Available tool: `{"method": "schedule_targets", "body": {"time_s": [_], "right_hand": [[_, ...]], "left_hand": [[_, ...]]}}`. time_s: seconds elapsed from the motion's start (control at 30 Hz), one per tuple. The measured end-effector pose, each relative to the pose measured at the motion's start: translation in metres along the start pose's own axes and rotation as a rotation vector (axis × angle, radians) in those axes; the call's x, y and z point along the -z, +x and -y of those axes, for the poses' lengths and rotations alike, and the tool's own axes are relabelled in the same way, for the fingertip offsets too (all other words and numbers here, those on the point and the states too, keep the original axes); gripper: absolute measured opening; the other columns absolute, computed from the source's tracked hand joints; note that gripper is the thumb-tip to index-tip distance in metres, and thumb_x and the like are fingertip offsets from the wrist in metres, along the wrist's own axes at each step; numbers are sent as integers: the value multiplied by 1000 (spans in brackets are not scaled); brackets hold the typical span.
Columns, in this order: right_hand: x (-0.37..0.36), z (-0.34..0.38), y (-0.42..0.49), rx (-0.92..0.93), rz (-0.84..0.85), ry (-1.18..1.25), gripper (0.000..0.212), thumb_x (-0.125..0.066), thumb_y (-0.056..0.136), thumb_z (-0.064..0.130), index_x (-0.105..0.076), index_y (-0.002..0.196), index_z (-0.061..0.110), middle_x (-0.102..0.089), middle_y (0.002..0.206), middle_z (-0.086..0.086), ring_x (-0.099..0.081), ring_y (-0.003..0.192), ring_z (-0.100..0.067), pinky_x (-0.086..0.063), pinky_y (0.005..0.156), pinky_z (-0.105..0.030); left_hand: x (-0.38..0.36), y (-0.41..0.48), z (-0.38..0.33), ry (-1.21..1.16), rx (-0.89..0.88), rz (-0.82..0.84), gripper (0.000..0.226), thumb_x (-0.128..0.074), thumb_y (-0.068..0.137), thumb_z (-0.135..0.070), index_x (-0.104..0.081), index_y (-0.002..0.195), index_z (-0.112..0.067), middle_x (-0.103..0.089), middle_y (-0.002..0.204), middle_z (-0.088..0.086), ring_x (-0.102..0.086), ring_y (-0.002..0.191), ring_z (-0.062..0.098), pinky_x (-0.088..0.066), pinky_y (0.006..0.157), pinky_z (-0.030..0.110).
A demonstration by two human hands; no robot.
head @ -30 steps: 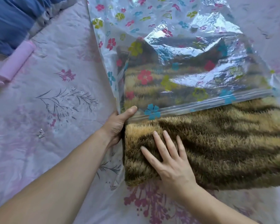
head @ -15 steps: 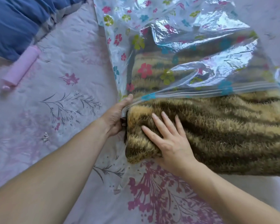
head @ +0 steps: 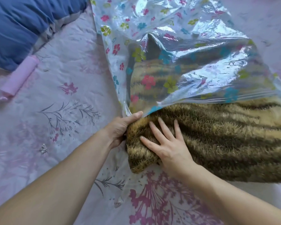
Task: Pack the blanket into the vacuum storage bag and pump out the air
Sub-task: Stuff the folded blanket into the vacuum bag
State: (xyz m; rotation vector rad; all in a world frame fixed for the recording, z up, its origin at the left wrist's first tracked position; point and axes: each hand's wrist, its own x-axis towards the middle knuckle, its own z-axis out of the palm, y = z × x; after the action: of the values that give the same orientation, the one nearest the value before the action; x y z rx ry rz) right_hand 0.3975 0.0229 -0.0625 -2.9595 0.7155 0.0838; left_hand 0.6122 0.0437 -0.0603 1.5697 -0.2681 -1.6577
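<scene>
The brown striped fluffy blanket (head: 225, 135) lies half inside the clear flower-printed plastic vacuum bag (head: 185, 54) on the bed. In the last second its near corner has bunched up under the flat, spread right hand (head: 167, 143), while the left hand (head: 120, 129) pinches the bag's mouth edge. The stuffing seems to advance.

- A pale lilac bed sheet (head: 75, 65) covers the whole surface, lightly creased, and is printed with small pink flowers and thin grey leafy sprigs.
- A large magenta flower print (head: 152, 203) fills the sheet's near edge at the bottom centre.
- Rumpled blue bedding (head: 18, 25) with a grey border strip lies on the sheet in the top left corner.
</scene>
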Motion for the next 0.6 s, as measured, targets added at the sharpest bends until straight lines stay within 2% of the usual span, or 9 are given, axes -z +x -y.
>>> {"method": "schedule_targets", "body": {"time_s": [0.07,0.13,0.23,0.33,0.37,0.4,0.47,0.53,0.6], "right_hand": [[4,-15,15,49,-11,-24,68,-56,80,28,-48,147,31,-37,158,-19,-25,148,-47,-14,113,-76],[12,-34,32,57,3,-42,71,-60,78,27,-47,147,32,-35,160,-17,-22,150,-45,-10,115,-74],[21,-50,39,16,64,-23,81,-66,79,35,-36,154,33,-20,167,-12,-9,154,-39,-2,121,-65],[21,-38,16,18,80,82,95,-65,81,58,-22,160,29,-4,169,-10,5,156,-34,3,123,-57],[23,-36,4,9,41,154,94,-62,83,65,-23,159,27,-7,169,-9,4,156,-31,0,125,-55],[26,-37,-8,-16,-24,248,89,-59,85,67,-30,157,24,-16,168,-9,-3,156,-29,-6,125,-53],[37,-53,-30,-113,-219,394,71,-58,91,60,-49,147,17,-39,159,-8,-22,153,-27,-20,123,-52],[50,-84,-51,-268,-364,427,60,-57,93,53,-60,138,15,-50,151,-6,-33,149,-25,-26,120,-53],[60,-119,-67,-457,-386,403,61,-52,92,55,-61,138,16,-51,150,-6,-33,148,-25,-26,119,-55]], "left_hand": [[2,3,-2,11,-7,6,54,-74,78,-49,-80,115,-11,-77,114,17,-75,106,28,-61,90,37],[3,6,-7,7,-26,3,36,-68,85,-56,-85,94,-25,-81,95,7,-78,79,17,-60,67,27],[0,12,-18,39,-8,-73,39,-64,89,-64,-83,87,-30,-78,82,7,-74,66,17,-55,69,31],[-6,11,-25,78,55,-155,44,-67,84,-68,-78,96,-27,-77,76,2,-73,63,14,-53,66,29],[-8,9,-27,110,54,-207,49,-70,82,-69,-76,107,-26,-79,85,2,-76,70,14,-55,68,30],[-11,7,-30,165,33,-307,63,-73,79,-69,-70,123,-24,-79,106,6,-77,90,17,-58,80,35],[-22,3,-39,473,-39,-619,93,-72,80,-71,-43,151,-17,-48,151,19,-50,138,35,-42,113,48],[-51,-2,-54,789,-290,-829,79,-65,91,-59,-38,152,-18,-33,157,20,-30,148,39,-26,122,51],[-95,-6,-69,902,-705,-685,52,-60,97,-39,-54,142,-15,-47,151,15,-39,144,35,-30,121,47]]}}
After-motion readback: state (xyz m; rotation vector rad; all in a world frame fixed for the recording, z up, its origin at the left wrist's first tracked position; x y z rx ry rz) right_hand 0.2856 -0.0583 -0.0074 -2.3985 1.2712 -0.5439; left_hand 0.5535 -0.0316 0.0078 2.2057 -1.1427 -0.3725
